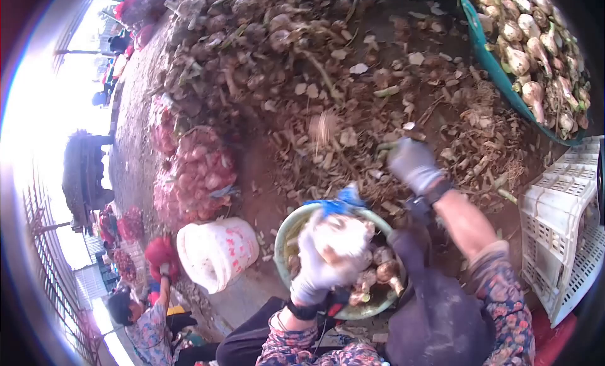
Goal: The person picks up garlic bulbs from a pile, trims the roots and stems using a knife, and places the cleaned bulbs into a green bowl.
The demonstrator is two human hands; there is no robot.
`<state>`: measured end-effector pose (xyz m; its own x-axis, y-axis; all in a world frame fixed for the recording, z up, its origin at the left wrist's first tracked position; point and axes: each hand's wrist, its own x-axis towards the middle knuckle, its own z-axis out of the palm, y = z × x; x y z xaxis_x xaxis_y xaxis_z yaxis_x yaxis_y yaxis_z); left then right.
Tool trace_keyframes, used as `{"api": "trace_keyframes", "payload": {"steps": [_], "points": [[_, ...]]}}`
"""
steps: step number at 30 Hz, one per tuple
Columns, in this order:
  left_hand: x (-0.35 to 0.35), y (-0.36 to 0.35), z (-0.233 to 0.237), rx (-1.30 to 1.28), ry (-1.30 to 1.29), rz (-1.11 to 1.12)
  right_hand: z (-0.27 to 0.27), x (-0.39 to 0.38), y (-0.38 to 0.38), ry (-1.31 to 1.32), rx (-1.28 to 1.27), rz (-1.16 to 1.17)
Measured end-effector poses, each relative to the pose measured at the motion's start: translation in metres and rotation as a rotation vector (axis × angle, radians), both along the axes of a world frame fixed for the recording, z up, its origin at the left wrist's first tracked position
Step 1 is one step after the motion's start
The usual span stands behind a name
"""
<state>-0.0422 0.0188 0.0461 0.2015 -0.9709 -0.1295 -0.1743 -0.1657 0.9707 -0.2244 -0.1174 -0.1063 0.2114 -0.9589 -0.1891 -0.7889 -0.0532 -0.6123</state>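
Observation:
My left hand [321, 268], in a pale glove, is closed around a whitish garlic bulb [340, 237] above a green basin [282, 240]. Motion blurs the bulb's outline. Inside the basin lie several garlic bulbs [386, 271] with stubs of stem and root. My right hand [413, 163], also gloved, is stretched out over the litter of stems and husks. A greenish stem piece [386, 150] shows at its fingertips; blur hides whether the fingers hold it. Blue plastic [343, 201] hangs over the basin's far rim.
A teal tub [482, 57] heaped with garlic stands at upper right, above a white plastic crate [554, 221]. A white bucket [217, 252] is left of the basin. Pink mesh sacks [195, 174] lie beyond it. Another person [145, 325] sits at lower left. Trimmings [328, 70] cover the ground.

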Motion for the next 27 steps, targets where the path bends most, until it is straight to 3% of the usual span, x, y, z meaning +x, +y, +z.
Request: {"api": "trace_keyframes", "payload": {"steps": [1, 3, 4, 5, 7, 9, 11, 13, 17, 19, 22, 23, 24, 25, 26, 27], "points": [[-0.006, 0.002, 0.019, 0.033, 0.037, -0.033, -0.012, -0.015, -0.013, 0.012, -0.138, -0.134], [0.002, 0.0, 0.01, 0.27, 0.263, 0.12, 0.023, -0.034, -0.009, -0.065, -0.199, -0.047], [0.016, -0.017, 0.012, 0.246, 0.23, -0.07, 0.019, -0.032, -0.003, -0.175, -0.28, -0.033], [0.016, -0.021, 0.006, 0.216, -0.037, 0.002, 0.025, -0.029, 0.0, -0.21, -0.066, 0.019], [0.035, -0.015, -0.016, 0.054, -0.284, 0.114, 0.029, -0.021, 0.018, -0.125, -0.027, 0.015], [0.035, -0.018, 0.003, 0.097, 0.005, 0.248, 0.045, -0.015, 0.034, -0.363, 0.135, -0.048], [0.045, -0.008, -0.003, -0.007, 0.481, 0.24, 0.031, -0.004, 0.038, -0.403, 0.124, -0.052], [0.039, -0.002, -0.016, 0.015, 0.871, 0.47, 0.036, 0.009, 0.035, -0.46, 0.144, -0.046], [0.031, -0.011, -0.05, 0.132, 0.869, 0.803, 0.068, 0.032, 0.016, -0.565, 0.04, 0.0], [0.023, -0.017, -0.056, 0.123, 0.84, 0.788, 0.112, 0.039, 0.002, -0.72, 0.009, -0.046], [0.01, -0.021, -0.035, 0.092, 0.687, 0.699, 0.122, 0.054, 0.007, -0.866, -0.223, 0.18], [0.012, -0.015, -0.027, 0.074, 0.768, 0.598, 0.084, 0.059, 0.01, -0.37, 0.015, 0.409], [0.02, -0.004, -0.02, 0.05, 0.841, 0.482, 0.032, 0.047, 0.019, -0.169, 0.181, 0.599], [0.03, -0.003, -0.015, 0.02, 0.912, 0.369, 0.01, 0.031, 0.036, -0.05, 0.128, 0.539], [0.039, -0.014, -0.002, 0.132, 0.689, -0.024, 0.027, 0.02, 0.037, -0.082, 0.313, 0.369], [0.053, -0.014, 0.013, 0.273, 0.445, -0.395, 0.01, 0.011, 0.046, -0.229, 0.216, 0.078]]}}
